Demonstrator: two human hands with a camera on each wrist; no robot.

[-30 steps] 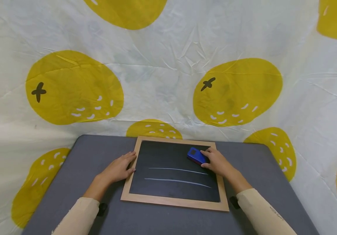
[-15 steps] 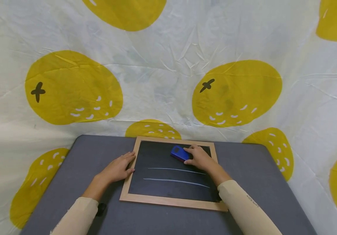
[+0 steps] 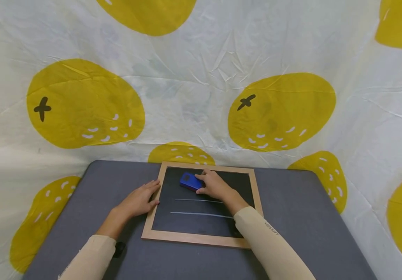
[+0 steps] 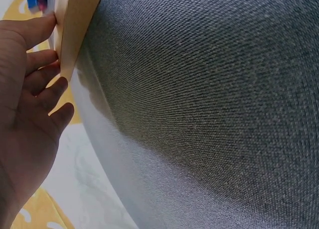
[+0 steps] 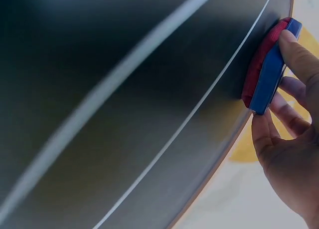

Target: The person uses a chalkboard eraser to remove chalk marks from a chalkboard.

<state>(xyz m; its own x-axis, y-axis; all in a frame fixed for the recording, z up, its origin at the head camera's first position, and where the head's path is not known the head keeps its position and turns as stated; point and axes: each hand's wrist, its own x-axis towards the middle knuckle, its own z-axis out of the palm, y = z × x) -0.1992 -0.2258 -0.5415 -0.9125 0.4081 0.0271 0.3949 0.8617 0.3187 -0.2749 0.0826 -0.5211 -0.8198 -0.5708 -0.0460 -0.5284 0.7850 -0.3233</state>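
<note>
A chalkboard (image 3: 197, 229) in a light wooden frame lies on the table, with two pale chalk lines (image 3: 201, 214) across its lower half. My right hand (image 3: 216, 186) grips a blue chalkboard eraser (image 3: 190, 181) near the board's upper left. Seen from the right wrist, the eraser's red felt (image 5: 261, 62) faces the board and the thumb and fingers pinch its blue back. The right forearm hides the right part of the lines. On the left edge of the wooden frame (image 4: 75, 27) rests my left hand (image 3: 138, 200), fingers fairly straight and touching it.
The grey table (image 3: 186, 262) extends around the board on all sides. A white cloth (image 3: 186, 105) printed with yellow fruit hangs behind the table's back edge and along both sides.
The right hand has slid the eraser leftward across the board's upper part, from near the right side to the upper left. The left hand has stayed on the frame.
</note>
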